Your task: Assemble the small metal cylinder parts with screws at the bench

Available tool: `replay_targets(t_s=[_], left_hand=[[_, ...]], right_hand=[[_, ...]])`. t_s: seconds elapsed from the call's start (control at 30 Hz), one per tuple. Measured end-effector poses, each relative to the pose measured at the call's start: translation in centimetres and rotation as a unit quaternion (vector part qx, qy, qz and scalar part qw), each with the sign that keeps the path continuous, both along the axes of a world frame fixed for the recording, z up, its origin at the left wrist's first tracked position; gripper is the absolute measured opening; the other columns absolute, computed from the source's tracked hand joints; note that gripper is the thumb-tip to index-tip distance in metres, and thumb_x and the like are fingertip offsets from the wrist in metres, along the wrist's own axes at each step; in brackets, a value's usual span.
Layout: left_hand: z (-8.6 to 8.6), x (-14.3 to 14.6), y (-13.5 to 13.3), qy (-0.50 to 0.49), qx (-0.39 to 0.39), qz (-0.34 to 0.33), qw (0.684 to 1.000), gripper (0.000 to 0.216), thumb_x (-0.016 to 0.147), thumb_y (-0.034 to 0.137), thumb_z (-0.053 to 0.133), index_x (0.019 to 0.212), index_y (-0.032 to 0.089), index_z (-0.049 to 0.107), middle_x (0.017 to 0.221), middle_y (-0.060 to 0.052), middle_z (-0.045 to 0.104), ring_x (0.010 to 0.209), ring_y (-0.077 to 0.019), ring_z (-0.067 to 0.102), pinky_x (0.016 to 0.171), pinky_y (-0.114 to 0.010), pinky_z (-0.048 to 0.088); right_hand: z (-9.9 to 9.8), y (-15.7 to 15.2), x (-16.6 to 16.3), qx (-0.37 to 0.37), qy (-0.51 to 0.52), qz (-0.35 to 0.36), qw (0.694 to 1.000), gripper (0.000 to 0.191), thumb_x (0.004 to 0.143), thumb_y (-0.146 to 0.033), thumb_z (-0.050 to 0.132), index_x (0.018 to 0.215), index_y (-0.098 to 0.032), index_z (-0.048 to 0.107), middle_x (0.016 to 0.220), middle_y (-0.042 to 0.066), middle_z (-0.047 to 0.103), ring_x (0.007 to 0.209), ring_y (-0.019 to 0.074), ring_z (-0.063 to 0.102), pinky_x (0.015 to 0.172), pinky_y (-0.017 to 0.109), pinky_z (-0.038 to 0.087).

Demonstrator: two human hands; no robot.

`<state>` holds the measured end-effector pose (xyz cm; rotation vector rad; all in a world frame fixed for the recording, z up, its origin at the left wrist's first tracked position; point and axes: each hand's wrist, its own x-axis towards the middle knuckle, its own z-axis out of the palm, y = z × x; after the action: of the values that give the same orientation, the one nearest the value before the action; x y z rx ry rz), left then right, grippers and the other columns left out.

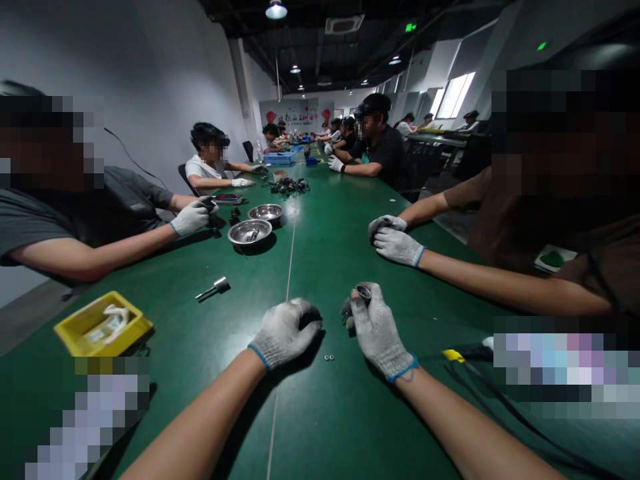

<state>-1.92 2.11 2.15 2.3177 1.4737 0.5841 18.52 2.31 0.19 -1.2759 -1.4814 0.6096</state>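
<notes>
My left hand (287, 330), in a white knit glove with blue cuff, is low over the green table. Its fingers are curled with the thumb close to them; anything inside is hidden. My right hand (379, 330), gloved the same way, is closed around a small dark metal cylinder (364, 291) whose round end shows by the thumb and forefinger. On the table between my hands lie two small metal rings (329, 358), touching neither hand. Further left a metal part with a cylindrical head and thin prongs (214, 288) lies by itself.
At left stands a yellow bin (105, 327) holding white items. Two steel bowls (250, 233) sit ahead, with a heap of dark parts (289, 187) beyond. Co-workers' gloved hands (397, 243) are close on the right, others (193, 217) on the left. A black cable (500, 400) runs at right.
</notes>
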Motion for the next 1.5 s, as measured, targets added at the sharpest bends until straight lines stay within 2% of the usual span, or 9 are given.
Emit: replay_targets(t_s=[0.13,0.27,0.5,0.63,0.87,0.97,1.07,1.17,1.5], left_hand=[[0.4,0.4,-0.9,0.041,0.037,-0.064,0.996,0.024,0.094,0.037,0.059,0.101,0.023,0.076,0.097,-0.007,0.075,0.089,-0.0231,0.07,0.081,-0.034,0.055],[0.9,1.1,-1.6,0.097,0.069,-0.128,0.985,0.027,0.092,0.045,0.062,0.097,0.021,0.074,0.09,-0.008,0.071,0.085,-0.025,0.068,0.076,-0.036,0.053],[0.7,1.9,-2.0,0.153,0.11,-0.183,0.965,0.055,0.079,0.074,0.07,0.091,0.02,0.069,0.085,-0.006,0.068,0.079,-0.0257,0.066,0.073,-0.037,0.052],[0.6,2.1,-2.0,0.177,0.117,-0.186,0.959,0.039,0.091,0.058,0.063,0.092,0.019,0.068,0.088,-0.007,0.069,0.081,-0.0252,0.067,0.074,-0.037,0.053],[0.8,2.2,-2.2,0.174,0.106,-0.175,0.963,0.036,0.093,0.054,0.062,0.092,0.019,0.068,0.089,-0.008,0.07,0.082,-0.0248,0.068,0.074,-0.037,0.054],[0.8,2.7,-2.2,0.214,0.102,-0.178,0.955,0.025,0.097,0.042,0.057,0.092,0.019,0.067,0.089,-0.008,0.07,0.081,-0.0254,0.068,0.073,-0.037,0.054],[0.8,3.3,-2.1,0.263,0.083,-0.185,0.943,0.011,0.093,0.025,0.058,0.095,0.019,0.067,0.089,-0.01,0.07,0.08,-0.0263,0.069,0.072,-0.037,0.054],[0.7,3.8,-2.2,0.288,0.061,-0.179,0.939,0.016,0.087,0.015,0.059,0.101,0.018,0.066,0.091,-0.011,0.07,0.083,-0.028,0.07,0.073,-0.037,0.056],[0.4,3.5,-1.7,0.286,0.031,-0.16,0.944,0.017,0.092,0.013,0.056,0.105,0.015,0.066,0.095,-0.014,0.073,0.087,-0.029,0.074,0.078,-0.039,0.06]], right_hand=[[-0.1,-0.2,-0.1,-0.035,0.011,0.021,0.999,0.055,0.098,-0.076,0.033,0.109,-0.023,0.045,0.071,0.005,0.075,0.047,0.019,0.067,0.047,0.027,0.052],[-0.5,-0.4,-0.2,-0.032,-0.053,0.014,0.998,0.058,0.099,-0.074,0.03,0.113,-0.021,0.048,0.07,0.007,0.075,0.052,0.024,0.071,0.05,0.031,0.053],[-0.7,0.0,-0.3,-0.023,-0.094,-0.014,0.995,0.057,0.1,-0.07,0.027,0.113,-0.02,0.05,0.07,0.007,0.073,0.053,0.0254,0.07,0.05,0.032,0.05],[-0.5,-0.1,-0.3,-0.017,-0.094,-0.023,0.995,0.053,0.1,-0.069,0.028,0.109,-0.022,0.05,0.067,0.005,0.071,0.052,0.0246,0.069,0.051,0.032,0.049],[-1.0,-0.2,0.0,-0.011,-0.117,-0.037,0.992,0.058,0.1,-0.071,0.027,0.113,-0.02,0.052,0.073,0.008,0.074,0.057,0.0259,0.071,0.053,0.033,0.05],[-1.4,-0.3,0.0,-0.006,-0.136,-0.027,0.99,0.062,0.1,-0.072,0.028,0.117,-0.018,0.054,0.077,0.012,0.076,0.061,0.0274,0.072,0.057,0.034,0.053],[-1.5,-0.4,0.0,0.023,-0.153,-0.023,0.988,0.062,0.101,-0.07,0.029,0.118,-0.017,0.056,0.083,0.014,0.077,0.065,0.0289,0.074,0.059,0.035,0.056],[-1.4,-0.5,-0.1,0.047,-0.158,-0.019,0.986,0.059,0.103,-0.068,0.029,0.115,-0.018,0.057,0.083,0.014,0.077,0.066,0.0293,0.075,0.06,0.036,0.056],[-1.1,-0.4,-0.1,0.057,-0.153,-0.005,0.987,0.057,0.103,-0.068,0.029,0.113,-0.018,0.057,0.083,0.013,0.077,0.066,0.0281,0.075,0.06,0.034,0.056]])
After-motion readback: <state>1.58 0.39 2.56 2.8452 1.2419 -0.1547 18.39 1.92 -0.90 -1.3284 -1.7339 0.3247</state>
